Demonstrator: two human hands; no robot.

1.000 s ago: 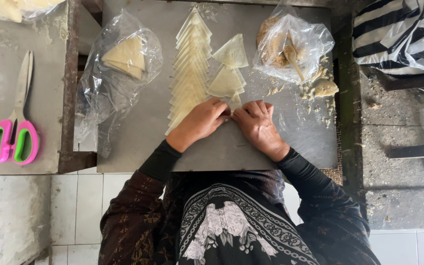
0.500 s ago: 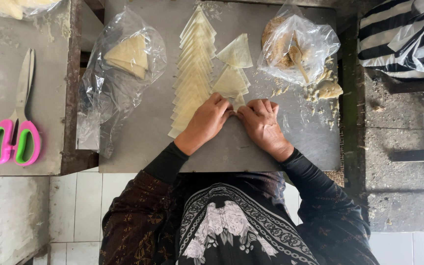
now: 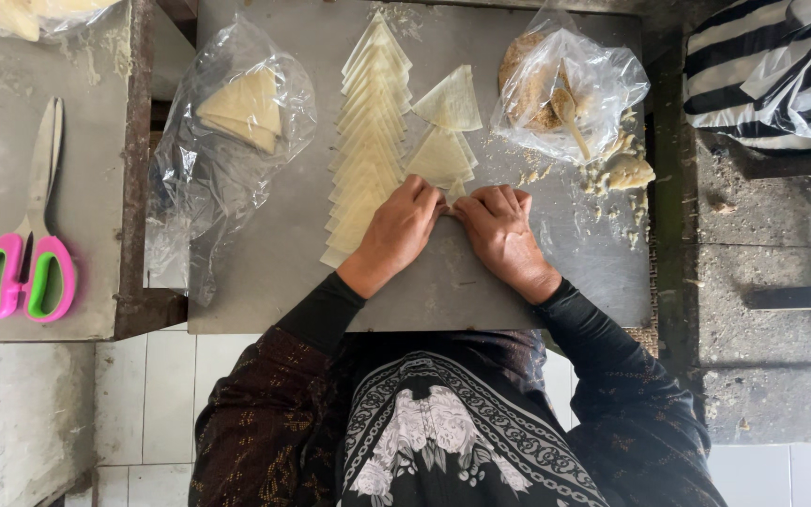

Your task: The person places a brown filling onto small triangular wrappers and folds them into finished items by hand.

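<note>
My left hand (image 3: 402, 230) and my right hand (image 3: 499, 235) meet fingertip to fingertip on a metal table (image 3: 265, 272), pressing on a pale triangular pastry sheet (image 3: 439, 158) whose near tip lies under my fingers. To the left of my left hand runs a long overlapping row of pale triangular pastry sheets (image 3: 366, 141). One folded pastry triangle (image 3: 451, 99) lies further back. A clear bag of brown crumbly filling (image 3: 556, 84) with a spoon in it stands beyond my right hand.
A clear plastic bag with more pastry sheets (image 3: 237, 113) lies at the left of the table. Crumbs and a lump of filling (image 3: 626, 171) are scattered at the right. Scissors with pink and green handles (image 3: 25, 249) rest on a second surface to the left. Striped cloth (image 3: 772, 66) lies at the right.
Both hands stay together at the near tip of the pastry sheet, with only small finger shifts. The camera view has drifted slightly.
</note>
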